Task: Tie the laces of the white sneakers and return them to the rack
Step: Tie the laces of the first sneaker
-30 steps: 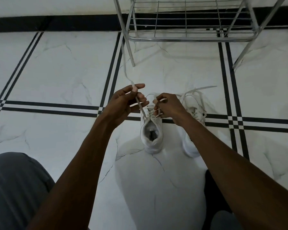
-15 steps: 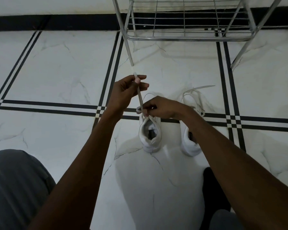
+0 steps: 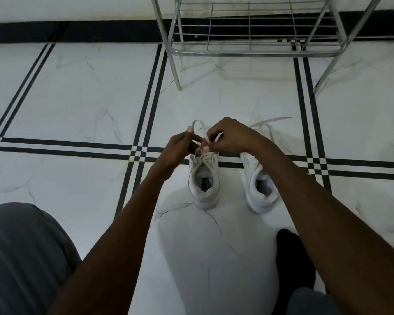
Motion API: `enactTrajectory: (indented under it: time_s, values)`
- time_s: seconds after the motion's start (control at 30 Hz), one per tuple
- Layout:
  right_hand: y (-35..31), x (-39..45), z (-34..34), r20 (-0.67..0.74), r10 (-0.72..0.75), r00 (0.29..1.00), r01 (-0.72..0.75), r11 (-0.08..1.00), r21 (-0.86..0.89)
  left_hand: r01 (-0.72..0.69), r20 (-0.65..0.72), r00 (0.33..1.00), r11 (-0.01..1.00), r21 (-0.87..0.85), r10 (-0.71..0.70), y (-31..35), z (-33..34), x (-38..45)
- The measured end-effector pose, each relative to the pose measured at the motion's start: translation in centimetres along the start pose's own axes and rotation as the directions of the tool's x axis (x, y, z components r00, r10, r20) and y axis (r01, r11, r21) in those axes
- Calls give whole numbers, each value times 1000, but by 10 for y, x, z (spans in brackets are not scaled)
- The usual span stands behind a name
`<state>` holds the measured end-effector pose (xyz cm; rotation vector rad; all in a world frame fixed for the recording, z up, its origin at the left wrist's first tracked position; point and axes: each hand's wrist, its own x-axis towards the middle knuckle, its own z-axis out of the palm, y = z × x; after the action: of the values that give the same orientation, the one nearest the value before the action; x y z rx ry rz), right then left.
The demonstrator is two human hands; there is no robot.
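Note:
Two white sneakers stand side by side on the tiled floor, heels toward me. Over the tongue of the left sneaker [image 3: 204, 185], my left hand [image 3: 180, 147] pinches a loop of its white lace [image 3: 199, 128], which arches up above the fingers. My right hand [image 3: 229, 136] pinches the other lace strand right beside it, fingertips nearly touching the left hand. The right sneaker [image 3: 261, 187] has loose laces [image 3: 271, 121] trailing away on the floor. The chrome wire shoe rack [image 3: 248, 50] stands beyond the shoes, its bottom shelf bare.
The floor is white marble tile with black double lines [image 3: 77, 148]. My grey-trousered knee [image 3: 21, 258] fills the lower left. A black-socked foot [image 3: 293, 262] rests at lower right. The rack's legs [image 3: 178, 83] reach the floor just beyond the shoes.
My left hand has dropped from holding the lace straight up and now holds it folded into a loop. My right hand has shifted up and right, meeting the left over the shoe.

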<state>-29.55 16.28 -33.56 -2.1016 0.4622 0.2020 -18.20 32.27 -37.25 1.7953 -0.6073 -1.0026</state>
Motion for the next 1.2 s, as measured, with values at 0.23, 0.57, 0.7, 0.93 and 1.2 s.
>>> enactTrajectory:
  time_s: [0.23,0.57,0.7,0.93,1.2]
  values:
    - [7,10,18,-401,-45,915,27,998,-50,-8,-28,1000,1000,14,8,-8,1,3]
    - [16,9,28,-313,166,935,21,855,518,-155,-203,920,786,599,336,-24,-15,12]
    - [21,9,28,-233,278,932,-72,772,631,-21,-273,961,996,82,42,-17,-28,-1]
    - [52,19,26,-313,493,812,-387,856,343,46,-412,907,992,-121,-92,-25,-45,-6]
    - [67,6,36,-559,380,737,-495,866,-64,332,-515,850,868,369,-106,-76,-67,-14]
